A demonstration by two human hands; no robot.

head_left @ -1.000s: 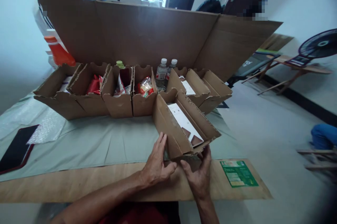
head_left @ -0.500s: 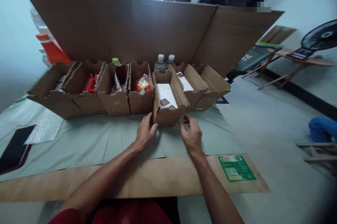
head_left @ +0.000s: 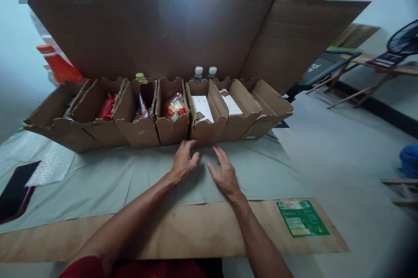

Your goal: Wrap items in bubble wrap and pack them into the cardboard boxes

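Observation:
A row of several small open cardboard boxes stands on a pale green cloth (head_left: 124, 178). The fifth box from the left (head_left: 206, 125) holds a white card with brown pieces. My left hand (head_left: 183, 162) and my right hand (head_left: 224, 173) hover just in front of that box, fingers apart, holding nothing. The left fingertips nearly touch its front wall. Neighbouring boxes hold a snack packet (head_left: 174, 106), red packets (head_left: 107, 106) and another white card (head_left: 231, 103).
A tall cardboard sheet (head_left: 170, 34) stands behind the boxes. Two water bottles (head_left: 204, 73), a green-capped bottle (head_left: 141, 78) and an orange bottle (head_left: 58, 65) stand at the back. A black phone (head_left: 15, 191) and bubble wrap (head_left: 48, 165) lie left. A green label (head_left: 302, 218) sits right.
The box that my hands held near the table's front edge has been pushed back into line with the row. Both hands have let go and drawn back slightly.

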